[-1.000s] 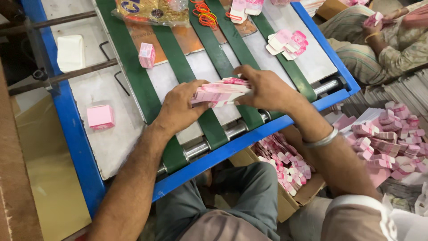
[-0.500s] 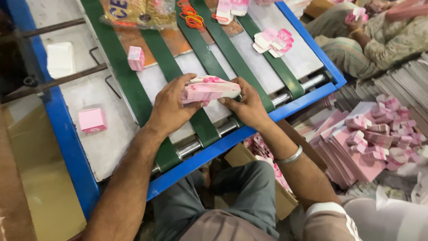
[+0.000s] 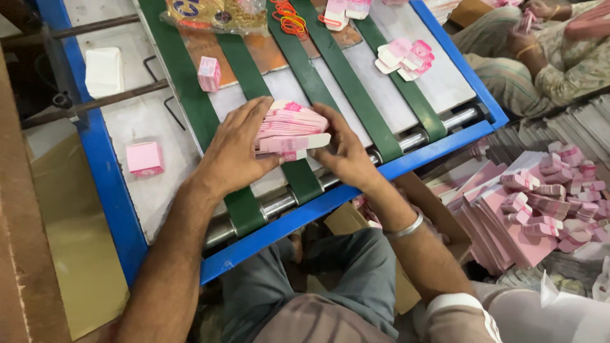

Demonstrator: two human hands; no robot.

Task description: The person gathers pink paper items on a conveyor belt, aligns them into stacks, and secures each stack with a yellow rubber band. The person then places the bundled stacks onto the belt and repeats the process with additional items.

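Note:
Both of my hands press a thick stack of flat pink-and-white carton blanks (image 3: 291,129) together on a green conveyor belt (image 3: 302,179). My left hand (image 3: 234,149) clamps the stack's left side, fingers over the top. My right hand (image 3: 343,155) holds its right end, thumb against the edge. The stack rests near the front rollers of the blue-framed conveyor table (image 3: 330,204).
A folded pink box (image 3: 209,73) stands on the table further back, another pink box (image 3: 145,158) lies at the left. Loose blanks (image 3: 402,56) sit on the right belt, orange rubber bands (image 3: 291,23) beyond. Piles of pink blanks (image 3: 530,209) lie at the right; another person (image 3: 549,44) sits at the far right.
My hands have stayed around the stack, squaring it, with the right hand shifted to its end. The camera view has shifted slightly.

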